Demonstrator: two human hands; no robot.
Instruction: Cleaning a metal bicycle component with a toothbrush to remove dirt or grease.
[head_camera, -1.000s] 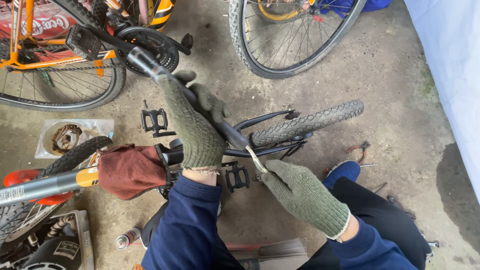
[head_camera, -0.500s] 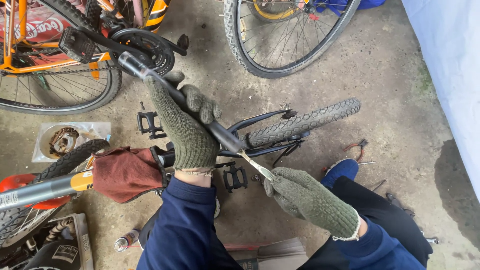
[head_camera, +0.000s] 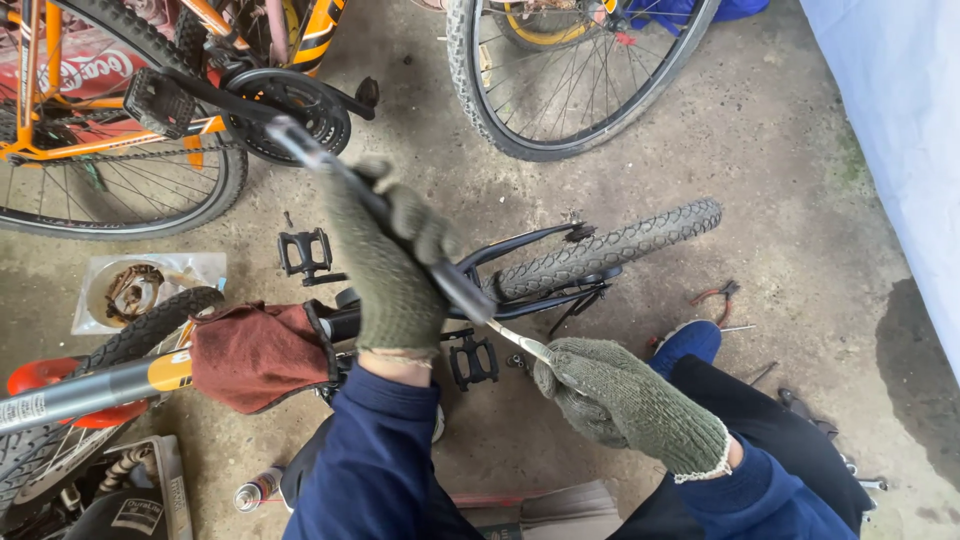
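From the head camera, the left hand (head_camera: 392, 275) is wrapped around a dark tube (head_camera: 455, 285) that slants from far left down to near right. At its lower end a thin cable (head_camera: 520, 340) pokes out. The right hand (head_camera: 620, 400), just beside that end, pinches the cable tip above a small bicycle (head_camera: 600, 255) lying on the floor (head_camera: 800, 200).

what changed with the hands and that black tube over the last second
Little changed. The left hand keeps its grip on the black tube, and the right hand still pinches the thin metal end sticking out of it. The right hand slid slightly lower and away from the left, and the tube tilted a bit steeper. The small bike on the ground, the loose pedals and the red pliers stayed put.
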